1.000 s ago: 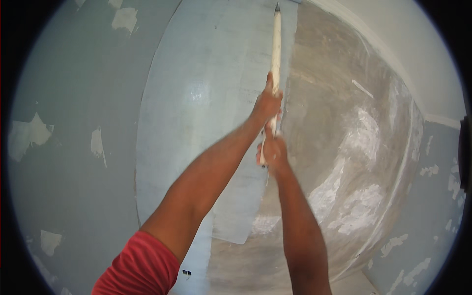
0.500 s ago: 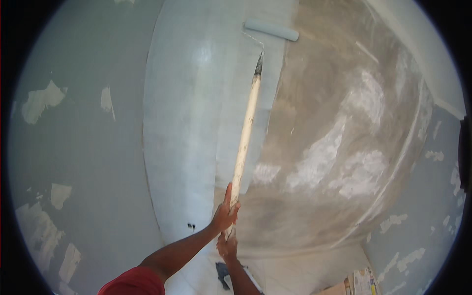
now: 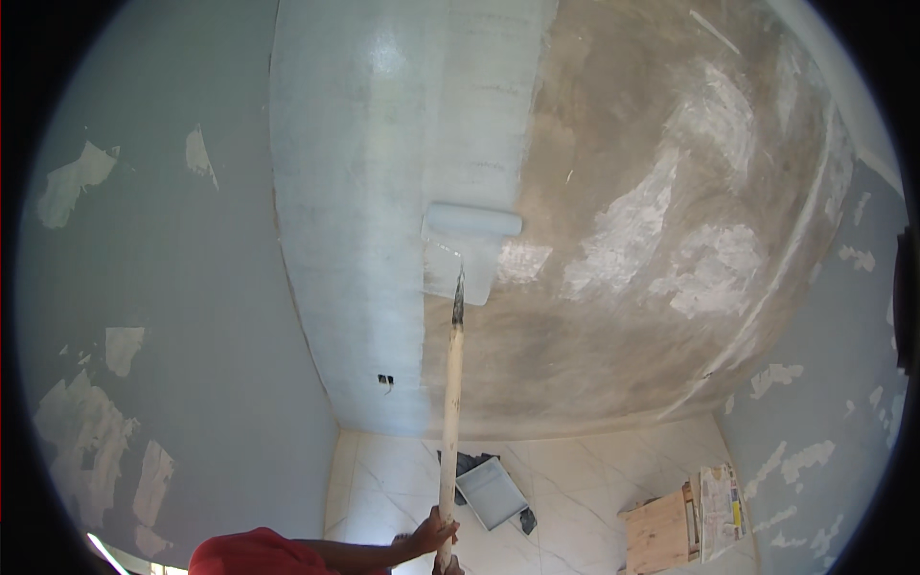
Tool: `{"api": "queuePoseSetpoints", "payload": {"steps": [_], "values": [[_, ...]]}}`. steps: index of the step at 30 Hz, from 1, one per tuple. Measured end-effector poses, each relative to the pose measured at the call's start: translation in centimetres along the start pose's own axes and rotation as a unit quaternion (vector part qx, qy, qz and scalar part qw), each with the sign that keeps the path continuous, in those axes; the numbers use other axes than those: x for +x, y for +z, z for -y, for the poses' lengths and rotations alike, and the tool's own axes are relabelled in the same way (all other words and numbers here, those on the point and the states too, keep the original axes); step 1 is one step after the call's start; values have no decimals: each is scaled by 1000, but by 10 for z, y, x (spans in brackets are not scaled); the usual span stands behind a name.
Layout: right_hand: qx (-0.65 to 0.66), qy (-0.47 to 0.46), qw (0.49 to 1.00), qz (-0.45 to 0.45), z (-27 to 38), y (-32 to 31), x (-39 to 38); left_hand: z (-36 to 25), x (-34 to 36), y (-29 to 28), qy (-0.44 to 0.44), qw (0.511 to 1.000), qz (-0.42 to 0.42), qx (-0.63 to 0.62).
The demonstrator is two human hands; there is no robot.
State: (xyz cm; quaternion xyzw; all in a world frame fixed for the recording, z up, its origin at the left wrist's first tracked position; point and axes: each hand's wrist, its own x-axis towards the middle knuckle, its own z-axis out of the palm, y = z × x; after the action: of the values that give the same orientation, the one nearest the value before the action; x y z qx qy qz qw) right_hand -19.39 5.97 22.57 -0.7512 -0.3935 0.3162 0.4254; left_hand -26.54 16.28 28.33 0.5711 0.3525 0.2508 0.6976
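Observation:
Both hands are wrapped round the long pale wooden pole of a paint roller (image 3: 453, 412). My left hand (image 3: 431, 534) grips it higher, its arm coming in from a red sleeve at lower left. Just below, my right hand (image 3: 448, 566) closes on the lower part of the pole, mostly cut off by the picture's edge. At the far end, a light blue roller sleeve (image 3: 474, 219) lies against the wall (image 3: 594, 355), across the border of the light blue paint and the brown, white-patched surface.
On the tiled floor (image 3: 575, 479) a paint tray (image 3: 493, 494) sits on black plastic. To its right are a wooden board (image 3: 658, 533) and printed sheets (image 3: 719, 513). An electrical box (image 3: 385, 379) with loose wire sits low in the wall. Patched grey walls flank both sides.
The roller has come down the wall and slightly left, with both hands lower in the picture. The view has tilted down, showing more floor and the paint tray.

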Motion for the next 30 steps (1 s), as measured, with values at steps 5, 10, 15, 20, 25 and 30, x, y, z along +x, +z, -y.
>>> {"api": "queuePoseSetpoints", "payload": {"steps": [5,10,15,20,25,30], "values": [[168,-10,985,-33,72,-17,55,-26,27,-1,67,998,9,-11],[336,-46,940,-47,185,-45,130,-197,63,-1,149,987,-33,47],[468,-22,883,-27,284,-83,148,-355,132,-39,312,946,-43,74],[171,-286,941,-55,454,-107,208,-522,151,-82,408,908,-58,76],[209,-332,919,-24,601,-107,249,-650,161,-132,498,867,3,24],[227,-374,899,-5,719,-132,282,-768,165,-146,518,847,-81,92]]}}
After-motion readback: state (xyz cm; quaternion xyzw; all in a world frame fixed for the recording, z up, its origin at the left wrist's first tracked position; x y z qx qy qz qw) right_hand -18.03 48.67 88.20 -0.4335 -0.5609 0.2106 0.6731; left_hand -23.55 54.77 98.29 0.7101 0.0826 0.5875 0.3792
